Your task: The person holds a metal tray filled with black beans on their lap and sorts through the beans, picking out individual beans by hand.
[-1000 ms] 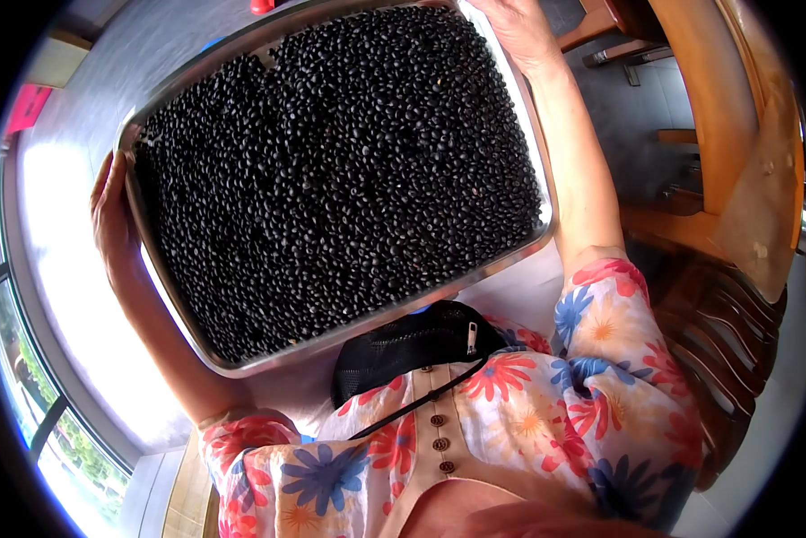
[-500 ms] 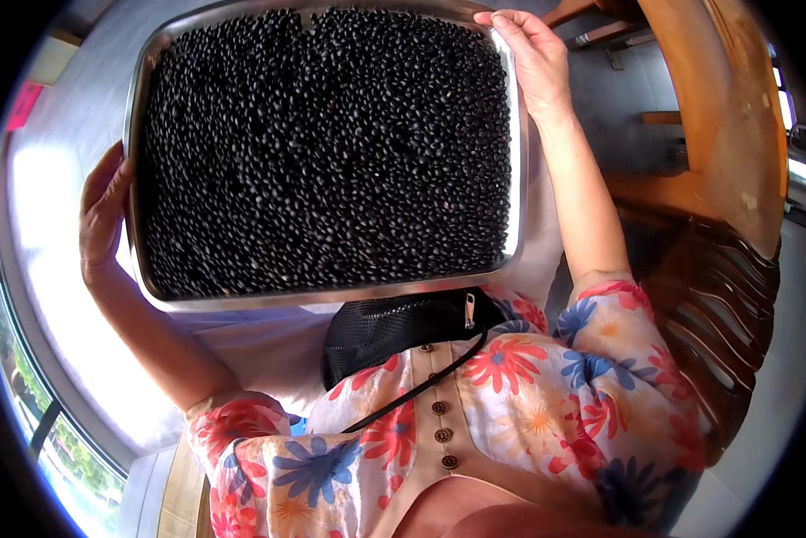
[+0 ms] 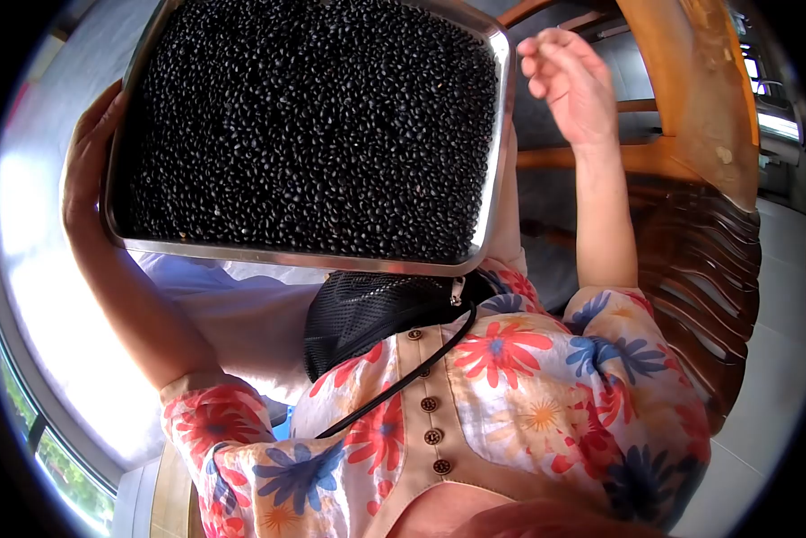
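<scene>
A shallow rectangular metal tray [image 3: 331, 258] is spread with glossy black beans [image 3: 313, 134]. Its left edge is gripped by my left hand [image 3: 91, 161], whose fingertips go out of sight around the side and underneath. Off to the right, apart from the rim, my right hand [image 3: 575, 85] is raised with thumb and fingers curled together in a pinch. Anything between those fingertips is too small or hidden to make out. The tray is above my lap, slightly tilted, and its top edge runs out of view.
Below the tray, a black mesh bag [image 3: 367, 309] with a cord strap lies against my body. A dark wooden slatted chair [image 3: 699, 287] and a wooden table edge [image 3: 690, 90] stand at right. A window [image 3: 71, 475] shows at lower left.
My right hand has let go of the tray's upper right corner and moved away to the right, fingers curling. In view, the tray has shifted slightly up and left, with my left hand still on it.
</scene>
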The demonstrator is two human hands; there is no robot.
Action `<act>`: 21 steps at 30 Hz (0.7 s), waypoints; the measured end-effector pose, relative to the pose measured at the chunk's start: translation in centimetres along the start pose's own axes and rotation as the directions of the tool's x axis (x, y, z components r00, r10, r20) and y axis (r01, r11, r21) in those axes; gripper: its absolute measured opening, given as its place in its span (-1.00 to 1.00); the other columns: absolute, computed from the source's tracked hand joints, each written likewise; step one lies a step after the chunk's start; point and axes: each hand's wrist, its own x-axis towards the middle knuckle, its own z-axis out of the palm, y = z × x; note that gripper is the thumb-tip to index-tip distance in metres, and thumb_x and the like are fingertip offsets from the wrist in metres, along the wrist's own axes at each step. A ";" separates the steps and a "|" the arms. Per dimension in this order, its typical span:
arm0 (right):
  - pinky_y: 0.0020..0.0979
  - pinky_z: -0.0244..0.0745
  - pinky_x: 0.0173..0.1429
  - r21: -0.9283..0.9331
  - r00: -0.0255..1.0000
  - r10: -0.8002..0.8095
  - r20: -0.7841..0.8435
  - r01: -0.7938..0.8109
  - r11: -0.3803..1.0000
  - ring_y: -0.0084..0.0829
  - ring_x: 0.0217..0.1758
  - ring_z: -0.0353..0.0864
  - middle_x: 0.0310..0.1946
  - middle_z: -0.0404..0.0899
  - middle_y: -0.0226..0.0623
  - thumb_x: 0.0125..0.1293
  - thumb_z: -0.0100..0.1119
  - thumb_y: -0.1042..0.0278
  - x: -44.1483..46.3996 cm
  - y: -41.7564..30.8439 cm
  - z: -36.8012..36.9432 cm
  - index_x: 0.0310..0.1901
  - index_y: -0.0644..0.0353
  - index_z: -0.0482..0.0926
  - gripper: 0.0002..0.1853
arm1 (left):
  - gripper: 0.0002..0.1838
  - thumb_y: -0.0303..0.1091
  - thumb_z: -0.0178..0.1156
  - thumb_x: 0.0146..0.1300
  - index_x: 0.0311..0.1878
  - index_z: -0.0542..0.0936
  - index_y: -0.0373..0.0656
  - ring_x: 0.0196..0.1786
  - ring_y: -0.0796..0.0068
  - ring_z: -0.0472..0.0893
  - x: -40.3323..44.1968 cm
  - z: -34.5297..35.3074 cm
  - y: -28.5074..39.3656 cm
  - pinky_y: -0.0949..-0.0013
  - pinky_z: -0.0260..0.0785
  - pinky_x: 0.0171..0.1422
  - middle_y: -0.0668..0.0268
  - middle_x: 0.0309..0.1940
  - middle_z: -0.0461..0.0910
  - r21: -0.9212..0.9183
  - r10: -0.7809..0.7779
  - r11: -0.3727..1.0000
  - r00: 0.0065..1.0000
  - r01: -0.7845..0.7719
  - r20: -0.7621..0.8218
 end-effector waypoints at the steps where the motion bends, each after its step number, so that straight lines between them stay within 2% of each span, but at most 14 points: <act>1: -0.64 0.36 -0.50 0.064 0.996 0.063 0.059 -0.067 0.996 -0.60 -0.45 0.53 -0.31 0.61 -0.19 0.30 -0.03 0.57 -0.3 0.1 0.7 -0.20 0.28 0.52 -0.87 | -0.50 -0.20 0.15 0.31 0.21 0.41 -0.34 -0.28 0.56 0.62 -0.2 0.2 0.1 0.58 0.51 -0.19 0.22 -0.21 0.63 -0.004 -0.004 1.000 0.999 0.004 -0.044; 3: -0.66 0.31 -0.54 0.150 0.972 0.144 0.188 -0.174 0.973 -0.63 -0.49 0.47 -0.36 0.58 -0.24 0.28 -0.08 0.60 0.1 1.0 1.1 -0.20 0.28 0.52 -0.84 | -0.51 -0.21 0.15 0.31 0.20 0.42 -0.34 -0.30 0.57 0.62 -0.5 0.8 0.5 0.59 0.51 -0.21 0.23 -0.22 0.63 -0.005 -0.019 1.000 0.991 0.018 -0.133; 4: -0.68 0.27 -0.57 0.161 0.964 0.174 0.199 -0.208 0.965 -0.68 -0.52 0.41 -0.39 0.56 -0.28 0.28 -0.12 0.62 0.1 1.5 1.5 -0.23 0.29 0.53 -0.82 | -0.51 -0.22 0.15 0.31 0.20 0.42 -0.34 -0.30 0.57 0.62 -0.5 0.8 0.6 0.59 0.50 -0.21 0.23 -0.22 0.63 -0.019 -0.027 0.999 0.994 0.025 -0.108; 7: -0.70 0.20 -0.57 0.071 0.919 0.233 0.319 -0.268 0.961 -0.76 -0.57 0.32 -0.47 0.51 -0.44 0.33 0.02 0.48 0.1 1.8 2.5 -0.23 0.26 0.57 -0.87 | -0.52 -0.22 0.16 0.31 0.18 0.43 -0.34 -0.29 0.57 0.63 -0.3 0.7 0.8 0.60 0.50 -0.21 0.24 -0.22 0.64 -0.040 -0.045 0.998 0.997 0.043 -0.065; 8: -0.70 0.18 -0.57 -0.163 0.955 0.156 0.253 -0.117 0.980 -0.79 -0.58 0.29 -0.52 0.49 -0.51 0.33 0.08 0.43 -0.2 2.0 3.1 -0.24 0.25 0.59 -0.88 | -0.52 -0.22 0.16 0.31 0.18 0.43 -0.34 -0.28 0.57 0.63 -0.3 0.6 0.7 0.59 0.50 -0.20 0.24 -0.21 0.64 -0.035 -0.042 0.999 0.997 0.039 -0.071; 9: -0.70 0.16 -0.56 -0.392 0.976 0.061 0.209 0.026 0.919 -0.82 -0.58 0.27 -0.56 0.47 -0.59 0.32 0.14 0.38 -0.4 2.4 3.8 -0.25 0.23 0.61 -0.87 | -0.52 -0.22 0.16 0.31 0.18 0.44 -0.34 -0.27 0.57 0.63 -0.3 0.5 0.6 0.59 0.50 -0.20 0.24 -0.21 0.64 -0.030 -0.041 0.999 0.996 0.038 -0.079; 10: -0.68 0.15 -0.54 -0.534 0.956 -0.124 0.264 0.252 0.807 -0.84 -0.59 0.24 -0.62 0.44 -0.68 0.27 0.21 0.37 -0.3 3.5 4.0 -0.28 0.22 0.63 -0.89 | -0.52 -0.22 0.16 0.30 0.18 0.44 -0.34 -0.27 0.58 0.63 -0.1 0.4 0.3 0.58 0.50 -0.19 0.25 -0.21 0.64 -0.037 -0.034 0.999 0.996 0.031 -0.085; 13: -0.60 0.15 -0.55 -0.718 0.949 -0.025 0.314 0.255 0.648 -0.80 -0.64 0.19 -0.74 0.30 -0.67 0.20 0.28 0.42 -1.0 2.9 4.7 -0.24 0.17 0.63 -0.89 | -0.52 -0.22 0.18 0.29 0.18 0.44 -0.33 -0.26 0.58 0.63 0.6 -0.2 -0.4 0.57 0.50 -0.18 0.25 -0.21 0.64 -0.054 -0.023 0.998 0.997 0.019 -0.069; 14: -0.56 0.15 -0.56 -0.737 0.946 -0.043 0.321 0.279 0.615 -0.75 -0.68 0.17 -0.78 0.25 -0.59 0.17 0.28 0.42 -1.1 3.1 4.9 -0.25 0.15 0.62 -0.89 | -0.52 -0.22 0.19 0.29 0.17 0.45 -0.33 -0.26 0.58 0.63 0.8 -0.5 -0.4 0.57 0.49 -0.18 0.25 -0.21 0.64 -0.056 -0.022 0.998 0.999 0.020 -0.041; 18: -0.54 0.17 -0.56 -0.790 0.940 -0.067 0.335 0.319 0.523 -0.71 -0.70 0.20 -0.77 0.29 -0.52 0.16 0.27 0.41 -1.0 3.2 5.4 -0.27 0.15 0.62 -0.90 | -0.51 -0.21 0.21 0.27 0.17 0.45 -0.32 -0.26 0.58 0.63 0.6 -0.3 -0.4 0.58 0.49 -0.19 0.25 -0.21 0.64 -0.069 -0.047 0.997 0.997 0.043 -0.053; 21: -0.55 0.19 -0.56 -0.806 0.931 -0.089 0.355 0.353 0.476 -0.71 -0.69 0.23 -0.76 0.33 -0.51 0.17 0.27 0.41 -0.9 2.9 5.7 -0.26 0.15 0.62 -0.89 | -0.51 -0.21 0.22 0.26 0.16 0.46 -0.32 -0.26 0.58 0.62 0.5 -0.2 0.1 0.58 0.48 -0.18 0.25 -0.22 0.64 -0.074 -0.059 0.996 0.998 0.059 0.006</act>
